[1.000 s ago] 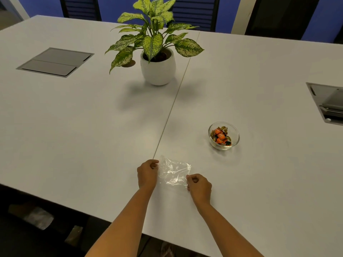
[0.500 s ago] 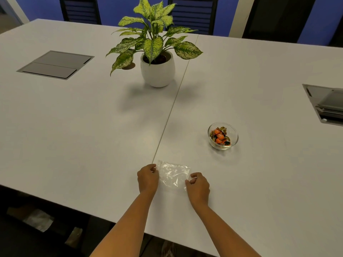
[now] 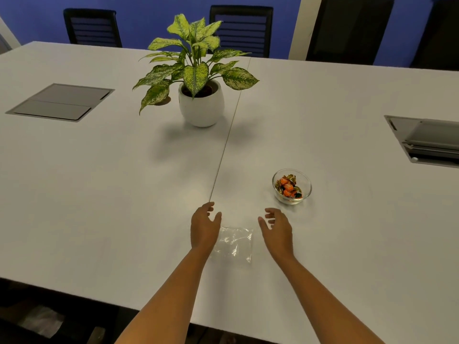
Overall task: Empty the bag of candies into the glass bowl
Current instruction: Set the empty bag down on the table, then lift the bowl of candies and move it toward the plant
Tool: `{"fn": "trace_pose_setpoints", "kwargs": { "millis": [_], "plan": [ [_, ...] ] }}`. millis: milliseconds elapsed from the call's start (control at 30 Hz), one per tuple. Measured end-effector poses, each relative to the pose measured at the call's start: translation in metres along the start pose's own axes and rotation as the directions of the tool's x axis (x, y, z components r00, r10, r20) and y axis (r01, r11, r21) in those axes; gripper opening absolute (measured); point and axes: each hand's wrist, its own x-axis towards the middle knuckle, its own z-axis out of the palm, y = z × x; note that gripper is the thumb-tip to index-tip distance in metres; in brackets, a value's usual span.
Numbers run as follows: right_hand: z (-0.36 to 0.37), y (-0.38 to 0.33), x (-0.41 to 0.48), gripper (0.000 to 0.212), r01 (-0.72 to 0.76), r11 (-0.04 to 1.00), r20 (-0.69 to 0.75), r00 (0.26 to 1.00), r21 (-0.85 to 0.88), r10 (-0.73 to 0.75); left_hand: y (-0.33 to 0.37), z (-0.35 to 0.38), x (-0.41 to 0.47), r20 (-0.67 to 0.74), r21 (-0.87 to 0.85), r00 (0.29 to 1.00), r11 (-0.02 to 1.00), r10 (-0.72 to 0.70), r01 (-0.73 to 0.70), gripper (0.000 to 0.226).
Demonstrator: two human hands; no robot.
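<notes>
A clear plastic bag (image 3: 234, 244) lies flat on the white table (image 3: 99, 194), crumpled, with no candies visible inside. My left hand (image 3: 205, 227) hovers at its left edge, fingers spread and holding nothing. My right hand (image 3: 277, 228) is just right of the bag, also open with fingers apart. The small glass bowl (image 3: 306, 191) stands beyond my right hand and holds several orange and gold wrapped candies (image 3: 288, 187).
A potted plant in a white pot (image 3: 201, 105) stands at the table's middle, far side. Grey cable hatches sit at the left (image 3: 60, 101) and right (image 3: 427, 140). Black chairs (image 3: 242, 31) line the far edge. The table's near edge runs below my forearms.
Both hands held the bag's sides before. They have let go and opened, moving forward past it. The bag now lies flat on the table.
</notes>
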Motion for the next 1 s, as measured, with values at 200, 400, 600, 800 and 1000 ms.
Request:
{"fn": "trace_pose_setpoints", "kwargs": {
  "millis": [200,400,600,800,1000],
  "plan": [
    [-0.041,-0.008,0.046,0.051,0.074,0.996,0.0,0.997,-0.058,-0.074,0.032,0.022,0.024,0.183,-0.013,0.974,0.991,0.135,-0.135,0.049],
    [-0.083,0.005,0.088,0.072,0.015,0.989,0.045,0.999,-0.146,-0.008,0.056,0.059,0.041,0.38,0.018,0.899,0.97,0.216,-0.241,0.067],
    [-0.102,0.029,0.122,0.099,-0.04,0.986,0.199,0.977,-0.164,0.073,0.069,0.102,0.053,0.569,0.051,0.801,0.965,0.184,-0.257,0.091],
    [-0.103,0.051,0.149,0.117,-0.007,0.976,0.365,0.927,-0.219,0.088,0.081,0.13,0.063,0.583,-0.085,0.767,0.959,0.269,-0.272,0.091],
    [-0.102,0.064,0.162,0.138,-0.011,0.982,0.506,0.856,-0.188,0.106,0.08,0.147,0.076,0.647,-0.055,0.738,0.977,0.192,-0.207,0.118]
  ]
}}
